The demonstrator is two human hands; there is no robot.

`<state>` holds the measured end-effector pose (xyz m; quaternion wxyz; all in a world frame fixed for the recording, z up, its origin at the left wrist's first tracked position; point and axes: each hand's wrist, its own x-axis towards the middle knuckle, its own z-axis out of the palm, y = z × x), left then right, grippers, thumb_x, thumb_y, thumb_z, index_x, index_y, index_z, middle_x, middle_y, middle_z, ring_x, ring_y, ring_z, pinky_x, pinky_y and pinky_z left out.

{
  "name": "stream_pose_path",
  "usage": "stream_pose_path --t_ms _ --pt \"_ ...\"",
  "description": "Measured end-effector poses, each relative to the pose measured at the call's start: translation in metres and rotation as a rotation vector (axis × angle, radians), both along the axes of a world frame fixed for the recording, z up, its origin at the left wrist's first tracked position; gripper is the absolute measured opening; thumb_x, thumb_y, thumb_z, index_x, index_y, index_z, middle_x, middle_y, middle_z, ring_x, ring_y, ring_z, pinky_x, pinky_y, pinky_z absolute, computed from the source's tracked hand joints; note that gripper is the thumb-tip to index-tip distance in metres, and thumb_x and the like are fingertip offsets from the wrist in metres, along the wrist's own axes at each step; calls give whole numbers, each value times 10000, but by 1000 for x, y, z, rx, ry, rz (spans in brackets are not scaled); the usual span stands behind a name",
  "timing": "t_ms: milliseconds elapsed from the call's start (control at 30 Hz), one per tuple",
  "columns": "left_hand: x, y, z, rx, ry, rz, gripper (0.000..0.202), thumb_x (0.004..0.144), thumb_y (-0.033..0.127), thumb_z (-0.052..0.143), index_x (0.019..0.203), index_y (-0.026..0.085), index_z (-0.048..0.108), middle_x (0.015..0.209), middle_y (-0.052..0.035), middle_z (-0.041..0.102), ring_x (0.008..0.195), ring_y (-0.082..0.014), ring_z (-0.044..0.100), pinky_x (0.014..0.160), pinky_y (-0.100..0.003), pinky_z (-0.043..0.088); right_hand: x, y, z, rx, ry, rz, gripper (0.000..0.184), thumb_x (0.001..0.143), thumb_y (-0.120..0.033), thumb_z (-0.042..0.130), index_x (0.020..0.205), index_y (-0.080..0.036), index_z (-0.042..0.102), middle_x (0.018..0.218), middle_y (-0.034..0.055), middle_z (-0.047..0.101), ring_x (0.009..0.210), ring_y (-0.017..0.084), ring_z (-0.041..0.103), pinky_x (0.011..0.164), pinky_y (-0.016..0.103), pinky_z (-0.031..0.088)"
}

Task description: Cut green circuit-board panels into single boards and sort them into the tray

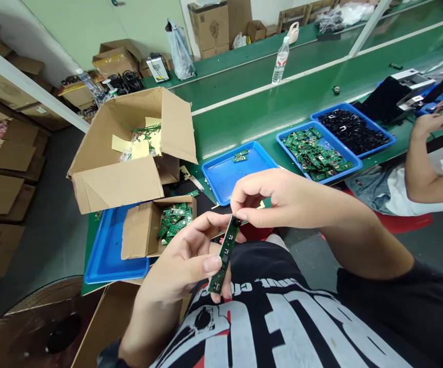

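A narrow green circuit board [226, 250] is held slanted in front of my shirt, its small parts facing up. My left hand [189, 258] is closed on it, thumb across the lower half and fingers behind. At the board's upper end sits a small round black part [237, 222]. My right hand [286, 197] pinches there, thumb and forefinger together at that end; whatever lies between the fingertips is mostly covered. Just beyond my hands is a blue tray [216, 176] with a couple of green boards [241, 156] in it.
A small carton [137, 232] of boards stands left, beside a large open cardboard box [117, 181]. Right lie a tray of boards [315, 153] and a tray of black parts [354, 128]. A water bottle [280, 64] stands behind. Another person's hands [436, 120] work at right.
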<state>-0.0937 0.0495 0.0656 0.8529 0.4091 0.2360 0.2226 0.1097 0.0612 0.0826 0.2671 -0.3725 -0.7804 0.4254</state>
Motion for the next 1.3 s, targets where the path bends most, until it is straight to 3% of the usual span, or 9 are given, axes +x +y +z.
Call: stream_pose_path --t_ms 200,500,833,1133,1300 --pt "-3 3 -2 0 6 4 389 702 271 627 1053 194 476 925 -65 610 429 -62 558 332 -131 402 1 4 -2 -71 55 1 101 759 -180 471 748 -157 568 690 -20 579 598 72 497 532 194 377" --pt "-3 7 -4 -21 12 -27 376 691 273 638 1033 191 504 852 -51 625 428 -72 563 337 -135 406 0 10 -4 -182 169 21 127 771 -191 478 675 -164 556 606 -36 559 534 65 501 509 195 400" --pt "-3 11 -9 -82 -37 -40 440 666 286 661 1065 181 507 835 -48 610 452 -97 589 310 -131 408 1 15 -13 -302 306 32 116 771 -194 494 711 -156 585 658 -16 614 595 75 573 560 203 474" --pt "-3 9 -10 156 40 92 450 691 246 646 1107 211 476 875 -38 555 475 -70 564 354 -147 436 12 5 1 -138 349 -171 150 798 -174 489 886 -161 609 753 17 646 698 112 610 608 230 509" --pt "-1 3 -12 477 255 304 548 673 176 659 1179 245 460 926 -28 521 612 -84 564 514 -190 496 6 -10 2 -185 324 -203 116 802 -214 515 811 -141 604 685 16 626 615 88 583 524 187 473"
